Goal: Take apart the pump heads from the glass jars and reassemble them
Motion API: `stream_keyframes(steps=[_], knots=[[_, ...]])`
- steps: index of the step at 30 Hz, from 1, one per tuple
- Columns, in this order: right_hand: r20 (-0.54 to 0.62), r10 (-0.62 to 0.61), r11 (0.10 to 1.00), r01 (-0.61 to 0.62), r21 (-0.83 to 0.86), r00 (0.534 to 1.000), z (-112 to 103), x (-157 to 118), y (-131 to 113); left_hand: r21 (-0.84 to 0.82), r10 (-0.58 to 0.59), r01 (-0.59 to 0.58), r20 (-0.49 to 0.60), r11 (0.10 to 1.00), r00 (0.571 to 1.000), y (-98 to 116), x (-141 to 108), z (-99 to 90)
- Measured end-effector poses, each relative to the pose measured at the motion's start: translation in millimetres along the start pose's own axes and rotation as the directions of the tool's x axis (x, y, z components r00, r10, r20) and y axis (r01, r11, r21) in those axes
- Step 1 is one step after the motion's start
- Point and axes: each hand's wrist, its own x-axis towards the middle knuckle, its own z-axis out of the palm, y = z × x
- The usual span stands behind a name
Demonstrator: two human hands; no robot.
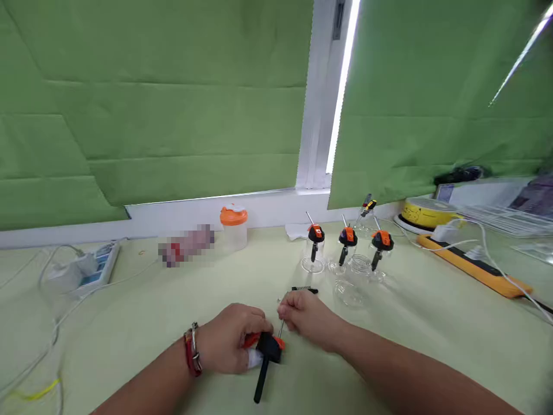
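Observation:
My left hand (235,340) is closed around a black-and-orange dispenser top (268,347), close to the table's front. A black handle (261,380) sticks out of the top toward me. A white patch shows under the left fingers; what it is I cannot make out. My right hand (309,317) pinches a thin metal tube (281,328) that rises from the orange part of the top. Just beyond the right fingers, a small black part with a spring (305,289) lies on the table.
Three clear jars with black-and-orange tops, one a middle jar (348,248), stand at the right, near an open glass jar (358,265). An orange-lidded container (234,227) is by the wall. Power strips, an orange one (484,268) and a white one (93,274), trail cables on both sides.

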Motion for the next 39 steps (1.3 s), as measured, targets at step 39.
stream_keyframes(steps=[39], knots=[[-0.04, -0.1, 0.988, 0.104, 0.118, 0.994, 1.2, -2.9, -15.9, -0.675, -0.544, 0.399, -0.003, 0.621, 0.839, -25.0, -3.6, -3.9]])
